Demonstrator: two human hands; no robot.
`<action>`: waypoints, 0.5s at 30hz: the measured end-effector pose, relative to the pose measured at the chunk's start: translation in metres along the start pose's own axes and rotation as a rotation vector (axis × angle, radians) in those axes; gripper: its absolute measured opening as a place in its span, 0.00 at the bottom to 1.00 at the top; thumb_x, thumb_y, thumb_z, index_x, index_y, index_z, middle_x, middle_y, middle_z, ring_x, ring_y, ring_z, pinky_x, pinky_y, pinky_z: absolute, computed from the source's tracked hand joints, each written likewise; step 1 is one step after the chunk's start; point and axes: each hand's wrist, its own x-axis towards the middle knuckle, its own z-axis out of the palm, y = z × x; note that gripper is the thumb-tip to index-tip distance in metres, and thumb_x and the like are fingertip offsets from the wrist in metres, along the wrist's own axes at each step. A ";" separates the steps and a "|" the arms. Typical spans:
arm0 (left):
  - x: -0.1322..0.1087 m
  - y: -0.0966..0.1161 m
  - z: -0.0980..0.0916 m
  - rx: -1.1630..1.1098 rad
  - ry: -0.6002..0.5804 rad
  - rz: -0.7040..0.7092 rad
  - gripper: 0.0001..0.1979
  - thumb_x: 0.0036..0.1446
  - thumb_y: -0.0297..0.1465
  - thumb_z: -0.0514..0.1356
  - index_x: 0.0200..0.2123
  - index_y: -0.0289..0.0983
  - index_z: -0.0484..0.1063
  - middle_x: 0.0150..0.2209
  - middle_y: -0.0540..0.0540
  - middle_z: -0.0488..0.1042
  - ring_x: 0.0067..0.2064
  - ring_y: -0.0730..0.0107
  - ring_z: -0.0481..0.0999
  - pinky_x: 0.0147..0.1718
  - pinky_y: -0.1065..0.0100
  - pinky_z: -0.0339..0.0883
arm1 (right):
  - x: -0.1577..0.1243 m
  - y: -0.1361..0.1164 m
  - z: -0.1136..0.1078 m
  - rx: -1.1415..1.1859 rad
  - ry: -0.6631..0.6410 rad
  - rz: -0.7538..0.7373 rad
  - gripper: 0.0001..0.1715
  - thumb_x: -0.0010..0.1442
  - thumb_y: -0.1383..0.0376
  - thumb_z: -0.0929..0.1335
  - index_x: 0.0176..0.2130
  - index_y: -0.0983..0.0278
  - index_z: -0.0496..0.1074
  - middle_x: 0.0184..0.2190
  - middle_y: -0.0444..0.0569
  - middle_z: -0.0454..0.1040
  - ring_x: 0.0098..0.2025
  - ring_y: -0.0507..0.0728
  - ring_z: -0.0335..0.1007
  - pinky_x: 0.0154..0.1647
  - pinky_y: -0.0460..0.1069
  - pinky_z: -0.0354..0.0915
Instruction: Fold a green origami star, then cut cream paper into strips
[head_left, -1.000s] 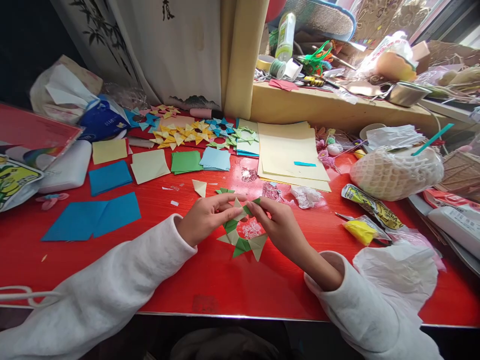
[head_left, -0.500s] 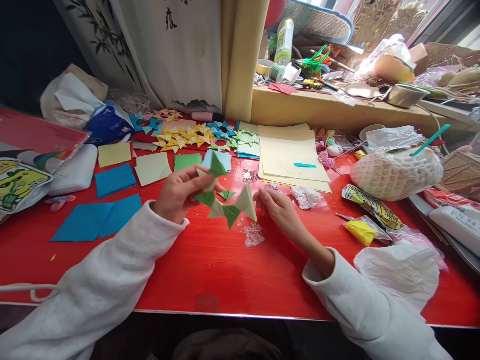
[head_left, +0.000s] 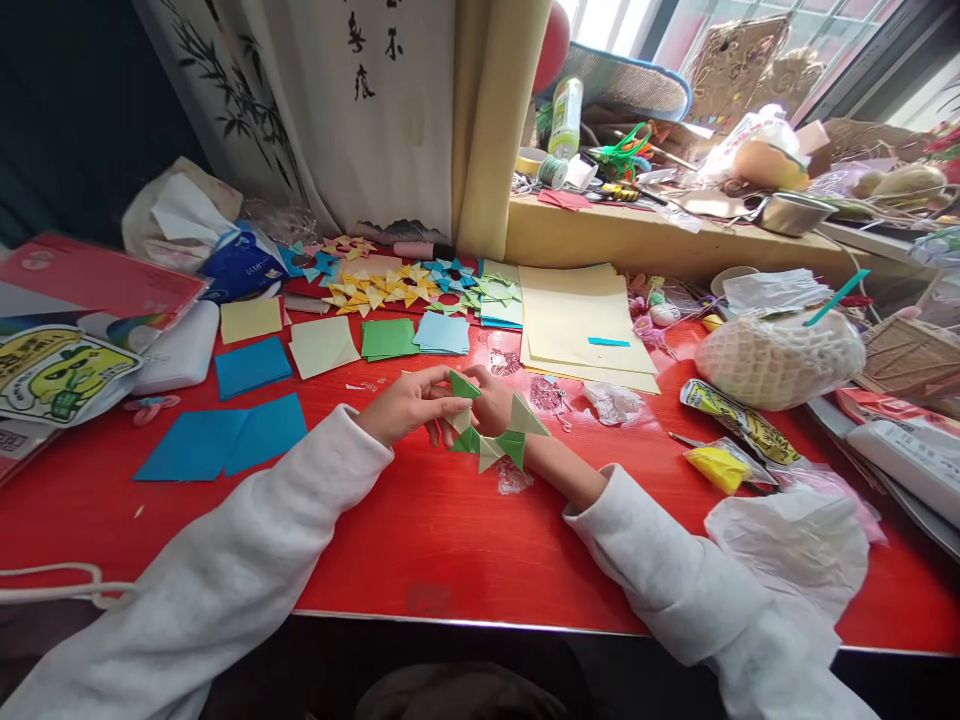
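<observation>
My left hand [head_left: 416, 405] pinches one end of a partly curved origami chain [head_left: 491, 450] made of folded green and cream paper points. The chain hangs above the red table, its cream end piece [head_left: 526, 415] at the right. Behind the chain, my right hand [head_left: 493, 402] reaches across to the left, low over the table. Its fingers are mostly hidden by the left hand and the paper, so whether it holds anything does not show. Stacks of green paper [head_left: 388, 339] and light blue paper [head_left: 442, 333] lie just beyond the hands.
Blue sheets [head_left: 221, 437] and cream squares [head_left: 324, 346] lie at left. Finished paper stars [head_left: 386, 287] and large cream sheets [head_left: 577, 320] are at the back. To the right are a netted round fruit with a straw [head_left: 780, 355], yellow packet [head_left: 716, 467] and crumpled tissue [head_left: 787, 545].
My right hand has moved left, from beside the chain's right end to behind it, over where a small green folded piece lay. That piece is now hidden. The chain shifted slightly right.
</observation>
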 end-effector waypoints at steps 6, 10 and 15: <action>-0.007 0.015 -0.013 -0.132 0.206 0.145 0.08 0.49 0.33 0.59 0.29 0.33 0.67 0.17 0.52 0.69 0.14 0.79 0.64 0.11 0.77 0.56 | -0.001 -0.005 -0.013 0.054 0.027 -0.006 0.15 0.57 0.57 0.60 0.39 0.61 0.68 0.39 0.49 0.64 0.31 0.52 0.64 0.30 0.48 0.61; -0.008 0.021 -0.023 -0.347 0.441 0.243 0.06 0.47 0.30 0.60 0.30 0.33 0.70 0.21 0.50 0.71 0.15 0.81 0.63 0.09 0.78 0.52 | 0.004 -0.020 -0.018 0.038 0.196 -0.002 0.19 0.58 0.57 0.59 0.45 0.64 0.65 0.44 0.55 0.61 0.42 0.59 0.59 0.39 0.52 0.61; -0.004 0.016 -0.027 -0.421 0.477 0.236 0.04 0.47 0.28 0.59 0.28 0.33 0.71 0.22 0.49 0.71 0.17 0.81 0.65 0.10 0.79 0.52 | 0.025 -0.032 0.001 -0.011 0.133 -0.173 0.18 0.56 0.57 0.62 0.44 0.62 0.64 0.47 0.55 0.61 0.48 0.63 0.52 0.48 0.58 0.54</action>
